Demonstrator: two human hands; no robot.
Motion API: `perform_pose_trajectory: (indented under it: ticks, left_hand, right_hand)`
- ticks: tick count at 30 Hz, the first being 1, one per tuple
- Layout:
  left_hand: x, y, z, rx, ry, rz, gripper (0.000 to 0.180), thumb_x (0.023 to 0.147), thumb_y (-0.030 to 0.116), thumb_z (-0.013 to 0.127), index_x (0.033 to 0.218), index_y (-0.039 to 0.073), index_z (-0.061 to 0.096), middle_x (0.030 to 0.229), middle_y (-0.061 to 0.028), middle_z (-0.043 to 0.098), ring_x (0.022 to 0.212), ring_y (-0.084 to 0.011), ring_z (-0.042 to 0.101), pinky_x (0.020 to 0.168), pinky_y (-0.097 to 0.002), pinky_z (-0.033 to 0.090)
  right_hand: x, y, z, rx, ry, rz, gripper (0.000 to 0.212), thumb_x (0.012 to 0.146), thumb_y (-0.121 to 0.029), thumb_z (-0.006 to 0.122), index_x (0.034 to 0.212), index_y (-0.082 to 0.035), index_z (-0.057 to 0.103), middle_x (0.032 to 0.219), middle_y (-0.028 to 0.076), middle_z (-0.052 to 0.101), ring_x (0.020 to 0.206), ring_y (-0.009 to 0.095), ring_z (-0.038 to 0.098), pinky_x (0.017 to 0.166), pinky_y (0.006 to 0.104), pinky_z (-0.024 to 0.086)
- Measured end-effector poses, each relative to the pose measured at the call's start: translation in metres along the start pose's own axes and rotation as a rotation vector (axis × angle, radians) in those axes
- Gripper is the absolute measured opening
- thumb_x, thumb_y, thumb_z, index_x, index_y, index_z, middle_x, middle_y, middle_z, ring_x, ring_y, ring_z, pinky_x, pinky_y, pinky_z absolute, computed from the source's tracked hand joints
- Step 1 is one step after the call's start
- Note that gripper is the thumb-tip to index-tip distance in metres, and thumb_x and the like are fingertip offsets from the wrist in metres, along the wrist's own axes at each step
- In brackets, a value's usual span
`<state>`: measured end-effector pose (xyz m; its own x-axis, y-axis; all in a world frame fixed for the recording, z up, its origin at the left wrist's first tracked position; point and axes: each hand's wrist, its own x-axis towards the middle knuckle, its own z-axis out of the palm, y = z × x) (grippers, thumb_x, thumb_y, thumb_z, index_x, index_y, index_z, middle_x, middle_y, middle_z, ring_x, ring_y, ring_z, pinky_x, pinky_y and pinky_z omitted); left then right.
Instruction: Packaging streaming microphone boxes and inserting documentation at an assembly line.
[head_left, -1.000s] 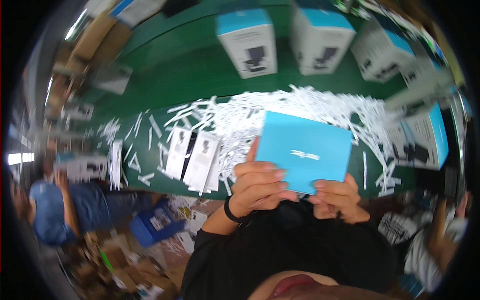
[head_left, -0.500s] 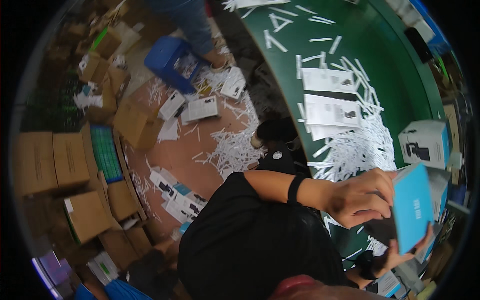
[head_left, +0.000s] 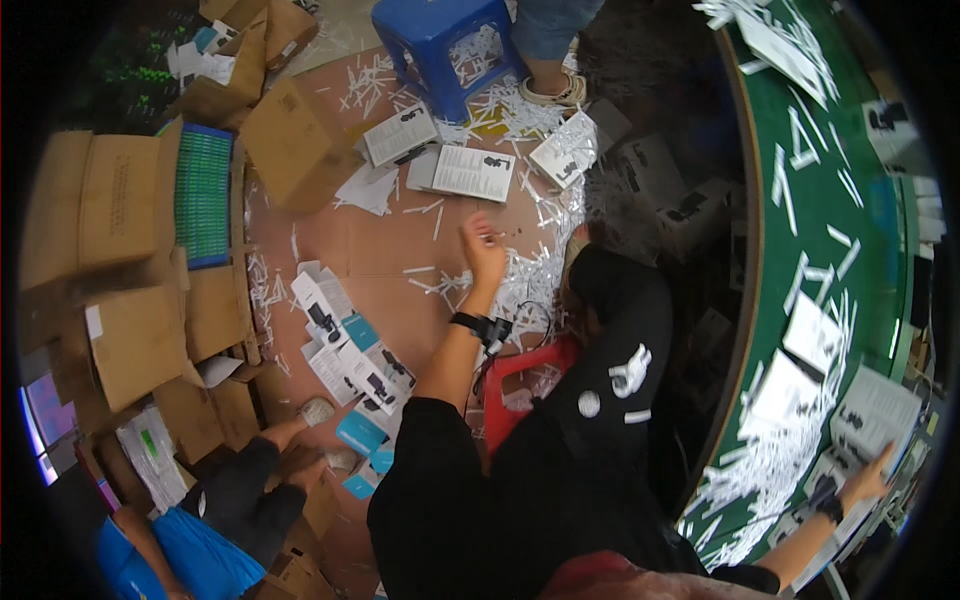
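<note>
My left hand (head_left: 484, 250) is over the brown floor, its fingers loosely bent and nothing visible in them. Beyond it lie printed white cartons (head_left: 474, 173) among paper strips. At the far right, my right hand (head_left: 866, 484) reaches over the green table's edge, fingers stretched against a row of boxes. Nearest to it stands a white box (head_left: 874, 412) with a dark device printed on it. Whether the fingers grip this box or only touch it is hard to see. Two flat white printed pieces (head_left: 784, 392) lie beside a heap of shredded paper (head_left: 770, 470) on the table.
A blue stool (head_left: 440, 45) stands near another person's leg (head_left: 552, 50). Opened white and blue cartons (head_left: 350, 345) lie on the floor. Brown cardboard boxes (head_left: 120, 200) are stacked at left. A person in blue (head_left: 215, 550) is at lower left; a red stool (head_left: 498, 385) is beside my leg.
My left hand has left the blue-sided box and swung left over the floor. My right hand is now at the boxes by the table. The view has turned left.
</note>
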<state>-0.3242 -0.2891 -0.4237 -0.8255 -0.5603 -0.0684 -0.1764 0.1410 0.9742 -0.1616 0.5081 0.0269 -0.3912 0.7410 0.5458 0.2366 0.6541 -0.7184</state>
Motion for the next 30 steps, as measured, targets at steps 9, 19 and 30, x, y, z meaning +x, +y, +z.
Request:
perform_pose_trajectory:
  ticks: [9,19,30]
  left_hand:
    - [0.211,-0.227,-0.047,1.179,-0.249,-0.107,0.084,0.086,0.03,0.071,0.148,-0.014,0.035,0.152,-0.0348,0.042,0.146,-0.0445,0.037,0.122,-0.0483,0.031]
    - [0.21,-0.175,0.0,1.237,-0.472,-0.343,0.077,0.085,0.057,0.075,0.121,-0.011,0.063,0.121,-0.0352,0.065,0.127,-0.0473,0.055,0.106,-0.0525,0.042]
    - [0.085,0.024,-0.06,1.389,-0.49,0.249,0.031,0.084,0.032,0.075,0.093,0.002,0.074,0.095,-0.0222,0.071,0.094,-0.0419,0.063,0.092,-0.0523,0.041]
  right_hand:
    - [0.02,-0.069,-0.048,-1.322,-0.186,0.187,0.093,0.082,-0.068,0.075,0.136,0.007,0.058,0.128,0.021,0.067,0.112,0.032,0.068,0.091,0.0449,0.055]
    - [0.008,-0.103,-0.078,-1.283,0.142,0.458,0.086,0.085,-0.066,0.072,0.121,0.012,0.065,0.12,0.021,0.067,0.097,0.03,0.066,0.076,0.0454,0.057]
    - [-0.212,-0.199,-0.055,-1.136,-0.135,-0.793,0.047,0.097,-0.014,0.071,0.139,0.0,0.056,0.132,0.021,0.063,0.121,0.036,0.061,0.103,0.0445,0.05]
